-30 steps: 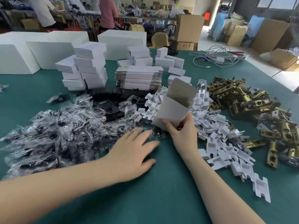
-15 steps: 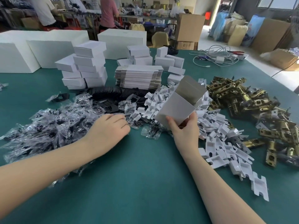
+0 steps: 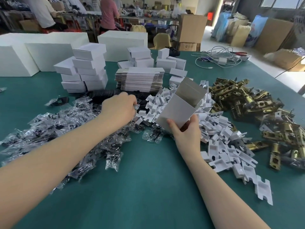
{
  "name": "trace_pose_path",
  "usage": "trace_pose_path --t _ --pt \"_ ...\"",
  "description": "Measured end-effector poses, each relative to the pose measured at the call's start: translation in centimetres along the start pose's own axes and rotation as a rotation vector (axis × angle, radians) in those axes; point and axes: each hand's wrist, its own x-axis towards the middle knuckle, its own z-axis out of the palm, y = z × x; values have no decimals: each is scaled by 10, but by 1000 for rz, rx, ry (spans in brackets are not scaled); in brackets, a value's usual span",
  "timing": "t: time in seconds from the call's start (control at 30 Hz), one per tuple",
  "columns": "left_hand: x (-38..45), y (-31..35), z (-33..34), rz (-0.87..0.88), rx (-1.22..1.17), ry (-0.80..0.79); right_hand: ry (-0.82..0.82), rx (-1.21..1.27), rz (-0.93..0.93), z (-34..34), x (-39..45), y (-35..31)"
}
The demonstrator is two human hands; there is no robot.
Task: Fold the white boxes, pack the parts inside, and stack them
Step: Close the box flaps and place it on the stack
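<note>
Our left hand (image 3: 119, 107) had moved from the bagged parts (image 3: 66, 129) to the white inserts (image 3: 153, 104), seemingly pinching one; our right hand (image 3: 184, 129) gripped the open box (image 3: 179, 109), ready for packing.

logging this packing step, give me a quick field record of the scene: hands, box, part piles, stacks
right hand: right hand holds the open white box by its lower end, tilted, open top facing away
left hand: left hand reaches into the plastic-bagged parts, fingers curled; what it pinches is unclear
white inserts: white inserts heaped beside and behind the box
brass latches: brass latches heaped far right
flat blanks: flat blanks stacked behind the piles
finished boxes: finished boxes stacked at left rear
surface: green table
</note>
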Motion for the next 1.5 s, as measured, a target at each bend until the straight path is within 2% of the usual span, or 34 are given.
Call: trace_pose_path --t 0.07,0.13,0.2,0.23,0.27,0.4,0.57,0.63,0.7,0.77,0.83,0.87,0.97,1.1,1.2,1.33,1.4,1.5 --pt "16 -6 11 -22 91 -28 0 -2 5 0 0 0" --pt "30 -11 20 -16 135 -205 -4 -7 8 0 0 0" --pt "40 -14 24 6 59 -419 -9 -6 12 0 0 -1" --pt "43 -15 25 2 1 -465 -11 -9 14 0 0 -1" --pt "44 -16 24 -6 -48 -444 -13 -14 13 0 0 -2" --pt "44 -21 15 -38 -205 -176 -19 -11 13 0 0 -2" --pt "46 -36 3 -96 -459 -83 -36 -9 12 1 0 -2" --pt "47 -38 -4 -164 -720 -14 -50 -7 8 1 0 -2" --pt "43 -32 -20 -212 -1105 31 -84 -15 8 1 0 -2" --pt "38 -21 -38 -139 -1409 84 -127 -39 3 1 0 -3" --pt "29 -4 -55 43 -1539 102 -160 -83 -8 2 -1 -3" --pt "24 7 -61 143 -1515 98 -173 -105 -13 2 -1 -3" --pt "15 37 -66 337 -1217 104 -199 -130 -22 2 -3 -4" --pt "12 51 -60 394 -854 139 -192 -117 -10 2 -3 -4" --pt "9 51 -54 405 -702 124 -185 -136 -22 2 -2 -3" --pt "9 49 -45 410 -465 255 -186 -129 -25 2 -1 -2" --pt "2 51 -35 305 -589 304 -199 -110 -23 1 0 -2" --pt "-14 69 -11 34 -1013 233 -214 -93 -46 1 -1 -2"
